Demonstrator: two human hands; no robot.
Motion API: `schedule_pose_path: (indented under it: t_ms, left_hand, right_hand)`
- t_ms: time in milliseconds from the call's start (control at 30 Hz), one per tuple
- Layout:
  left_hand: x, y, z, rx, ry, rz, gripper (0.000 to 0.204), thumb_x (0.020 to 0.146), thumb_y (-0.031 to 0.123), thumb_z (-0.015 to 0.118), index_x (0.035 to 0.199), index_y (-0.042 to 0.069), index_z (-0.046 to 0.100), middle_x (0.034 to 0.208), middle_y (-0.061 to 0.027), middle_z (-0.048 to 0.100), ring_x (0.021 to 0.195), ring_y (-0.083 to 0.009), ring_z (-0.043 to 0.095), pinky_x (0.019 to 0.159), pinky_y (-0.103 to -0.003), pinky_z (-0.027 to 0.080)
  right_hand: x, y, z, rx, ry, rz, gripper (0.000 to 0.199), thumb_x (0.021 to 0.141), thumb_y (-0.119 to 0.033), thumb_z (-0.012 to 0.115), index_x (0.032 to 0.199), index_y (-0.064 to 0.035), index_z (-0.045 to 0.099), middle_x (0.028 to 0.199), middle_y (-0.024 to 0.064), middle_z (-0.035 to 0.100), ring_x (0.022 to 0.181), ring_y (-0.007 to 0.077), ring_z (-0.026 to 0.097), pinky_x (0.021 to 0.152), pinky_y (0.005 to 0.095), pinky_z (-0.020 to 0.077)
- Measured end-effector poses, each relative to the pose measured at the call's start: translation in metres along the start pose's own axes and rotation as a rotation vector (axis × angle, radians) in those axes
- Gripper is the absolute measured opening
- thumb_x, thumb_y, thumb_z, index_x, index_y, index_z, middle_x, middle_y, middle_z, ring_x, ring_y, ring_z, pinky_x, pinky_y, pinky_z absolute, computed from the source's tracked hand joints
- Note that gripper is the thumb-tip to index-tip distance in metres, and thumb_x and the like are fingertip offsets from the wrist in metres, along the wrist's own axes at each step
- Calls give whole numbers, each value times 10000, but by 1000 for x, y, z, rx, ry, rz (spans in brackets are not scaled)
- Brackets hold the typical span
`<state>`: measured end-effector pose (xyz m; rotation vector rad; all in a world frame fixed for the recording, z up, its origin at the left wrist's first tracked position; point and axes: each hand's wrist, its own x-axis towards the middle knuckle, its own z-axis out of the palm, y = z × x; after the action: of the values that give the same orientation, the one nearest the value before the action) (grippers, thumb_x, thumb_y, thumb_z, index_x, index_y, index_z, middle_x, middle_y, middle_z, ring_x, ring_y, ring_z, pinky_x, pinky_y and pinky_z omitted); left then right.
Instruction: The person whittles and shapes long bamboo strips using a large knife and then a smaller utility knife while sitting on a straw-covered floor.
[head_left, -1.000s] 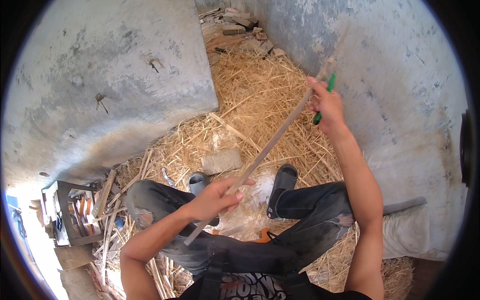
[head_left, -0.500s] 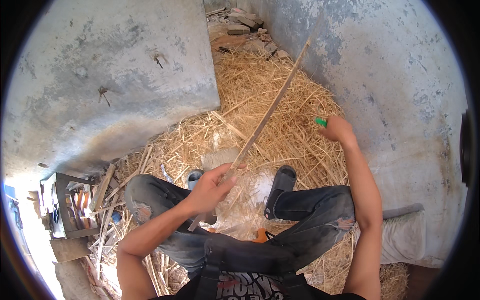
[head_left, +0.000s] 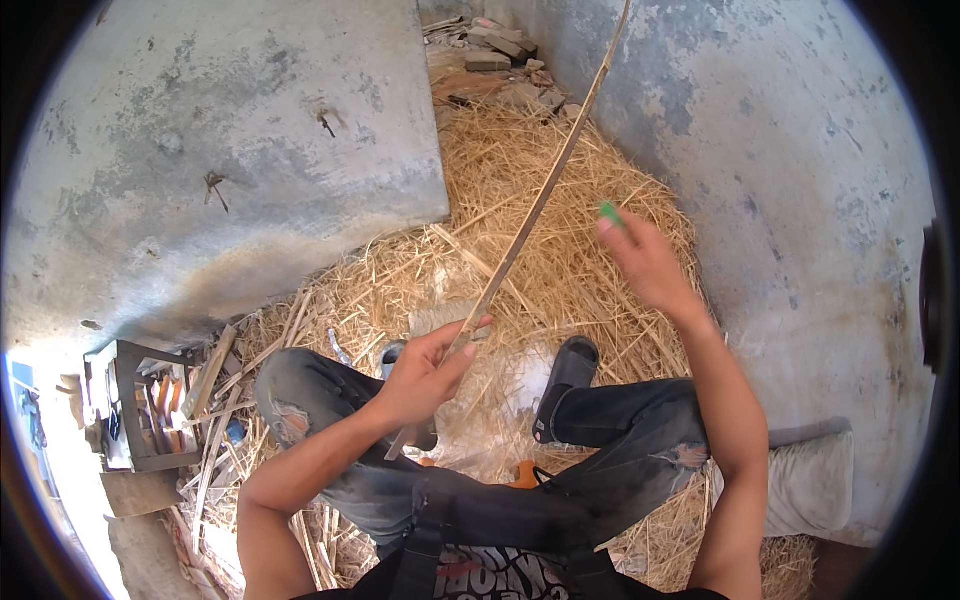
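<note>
A long, thin strip of split bamboo or wood (head_left: 540, 205) slants up from my lap toward the right wall. My left hand (head_left: 425, 378) is closed round its lower part, thumb and fingers pinching it above my knee. The short lower end sticks out beneath that hand. To the right of the strip, apart from it, my right hand (head_left: 648, 262) is raised over the straw-like shavings (head_left: 560, 240). A small green object (head_left: 610, 213) shows at its fingertips; blur hides what kind it is.
Plastered walls (head_left: 250, 130) stand at left and right. Broken bricks (head_left: 490, 50) lie at the far end. A dark-framed box (head_left: 150, 405) with tools and loose wood strips (head_left: 212, 440) sit on the left. A pale cushion (head_left: 815, 485) rests by the right wall. An orange thing (head_left: 524, 474) lies between my legs.
My right hand has moved left and slightly up, closer to the strip, with the green object. The strip's upper end has tilted a little higher. My left hand keeps its hold.
</note>
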<state>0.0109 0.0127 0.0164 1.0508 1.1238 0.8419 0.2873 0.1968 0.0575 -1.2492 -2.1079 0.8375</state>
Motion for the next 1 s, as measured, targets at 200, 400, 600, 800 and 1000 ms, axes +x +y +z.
schedule_pose_path:
  t_ms: [200,400,600,800,1000]
  left_hand:
    - [3,-6,5,-105,84,0,312,1090,208,473,1340,54,579,584,94,383,500,-8,347,472,-225,299]
    - [3,-11,7,203,155,121,229,1091,240,486,1090,36,592,586,81,416,496,-13,360,455,-225,305]
    - [-6,-2,7,323,152,51,232,1077,218,483,1115,42,629,579,69,431,497,-23,380,470,-247,332]
    - [-7,-9,5,365,152,86,292,1081,229,473,1237,43,635,569,69,423,488,-20,391,459,-240,327]
    - [-13,-16,-5,381,89,13,304,1082,246,479,1266,54,626,565,51,436,483,-36,453,434,-254,363]
  right_hand:
    - [-45,-82,56,-225,-448,-57,530,1012,-494,521,985,15,665,720,236,663,703,416,672,662,517,518]
    - [-50,-89,64,-245,-485,-68,539,1004,-513,524,891,-5,665,661,234,645,659,441,659,621,532,514]
    - [-29,-71,62,-356,-321,7,562,1004,-540,517,885,-12,665,659,229,647,657,441,662,613,540,514]
    - [-54,-81,78,-269,-526,-67,584,1022,-529,485,1023,13,704,729,265,661,728,461,664,714,558,517]
    - [9,-26,52,-259,-353,185,679,1026,-607,432,944,9,705,701,217,662,693,392,669,678,511,507]
